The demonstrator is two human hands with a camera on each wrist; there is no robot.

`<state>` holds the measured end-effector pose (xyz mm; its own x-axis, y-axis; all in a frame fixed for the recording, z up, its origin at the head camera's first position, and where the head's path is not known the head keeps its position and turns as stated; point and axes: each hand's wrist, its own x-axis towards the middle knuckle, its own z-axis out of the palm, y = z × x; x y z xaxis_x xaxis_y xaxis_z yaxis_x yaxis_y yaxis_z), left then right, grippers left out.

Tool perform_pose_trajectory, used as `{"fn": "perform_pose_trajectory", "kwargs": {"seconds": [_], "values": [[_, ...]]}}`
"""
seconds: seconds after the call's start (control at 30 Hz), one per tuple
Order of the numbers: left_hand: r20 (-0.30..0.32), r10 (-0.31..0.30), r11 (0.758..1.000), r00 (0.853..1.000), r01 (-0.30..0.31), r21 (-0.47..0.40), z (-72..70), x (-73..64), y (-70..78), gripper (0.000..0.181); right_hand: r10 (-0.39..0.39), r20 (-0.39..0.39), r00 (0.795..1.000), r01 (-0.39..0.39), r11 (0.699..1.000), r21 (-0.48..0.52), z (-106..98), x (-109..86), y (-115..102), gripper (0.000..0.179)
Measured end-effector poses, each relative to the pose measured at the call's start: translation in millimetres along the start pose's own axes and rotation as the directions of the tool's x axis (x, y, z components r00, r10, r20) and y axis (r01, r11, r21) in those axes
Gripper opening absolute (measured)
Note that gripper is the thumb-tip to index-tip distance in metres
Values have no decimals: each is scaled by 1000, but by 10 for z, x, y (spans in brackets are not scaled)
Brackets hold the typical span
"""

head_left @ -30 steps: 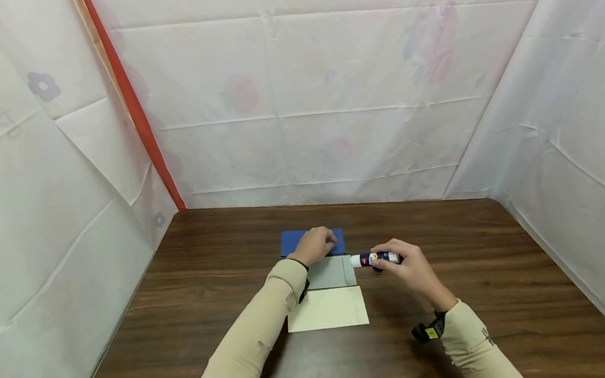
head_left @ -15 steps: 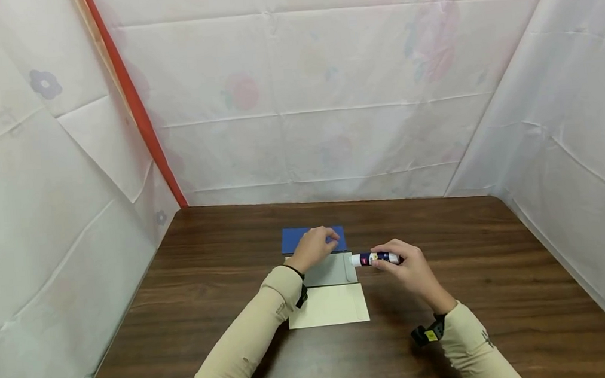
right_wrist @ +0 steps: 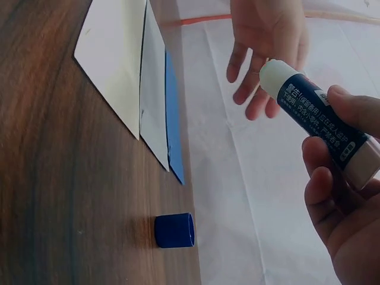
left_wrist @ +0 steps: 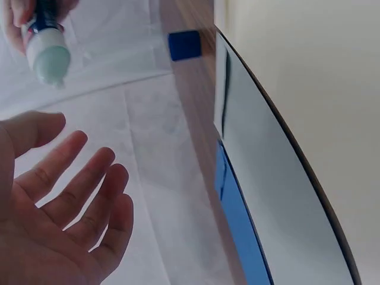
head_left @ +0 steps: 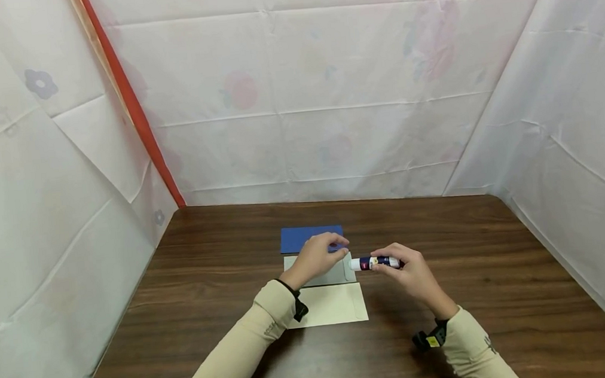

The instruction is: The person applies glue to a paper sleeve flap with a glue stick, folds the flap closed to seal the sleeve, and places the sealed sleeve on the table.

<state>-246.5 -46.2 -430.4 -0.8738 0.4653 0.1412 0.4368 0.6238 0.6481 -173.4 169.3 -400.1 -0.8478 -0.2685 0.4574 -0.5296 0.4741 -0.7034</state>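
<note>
My right hand (head_left: 412, 269) grips an uncapped glue stick (right_wrist: 323, 119) between thumb and fingers, its pale glue end pointing left toward my other hand. With fingers loosely bent and nothing in them, my left hand (head_left: 316, 257) hovers over the grey envelope (head_left: 337, 275). In the left wrist view, a gap separates its fingertips (left_wrist: 122, 178) from the glue stick. A blue envelope (head_left: 298, 237) lies just beyond the grey one, and a cream envelope (head_left: 334, 306) lies nearest to me. The dark blue cap (right_wrist: 175, 230) rests on the table, hidden in the head view.
The brown wooden table (head_left: 222, 262) bears the envelopes in a column near its middle. White printed sheeting (head_left: 294, 93) hangs behind and on both sides. A red strip (head_left: 133, 102) runs down the back left corner.
My left hand has shifted slightly right and back toward me, uncovering more of the blue envelope. The right hand with the glue stick has hardly moved.
</note>
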Motion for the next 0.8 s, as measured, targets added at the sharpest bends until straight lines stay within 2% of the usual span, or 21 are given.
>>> {"fn": "perform_pose_trajectory", "kwargs": {"seconds": [0.23, 0.37, 0.57, 0.8], "values": [[-53, 58, 998, 997, -60, -36, -15, -132, 85, 23, -14, -1, 1000, 14, 999, 33, 30, -36, 0, 18], [-57, 73, 995, 996, -77, -63, -24, -210, 132, 25, -23, -2, 1000, 23, 999, 32, 44, -54, -5, 19], [-46, 73, 993, 996, -77, -87, -2, -316, 167, 26, -26, 12, 1000, 25, 999, 30, 58, -77, -23, 20], [-65, 77, 990, 995, -84, -112, 63, -410, 172, 26, -12, 27, 1000, 11, 999, 42, 55, -96, -47, 22]]}}
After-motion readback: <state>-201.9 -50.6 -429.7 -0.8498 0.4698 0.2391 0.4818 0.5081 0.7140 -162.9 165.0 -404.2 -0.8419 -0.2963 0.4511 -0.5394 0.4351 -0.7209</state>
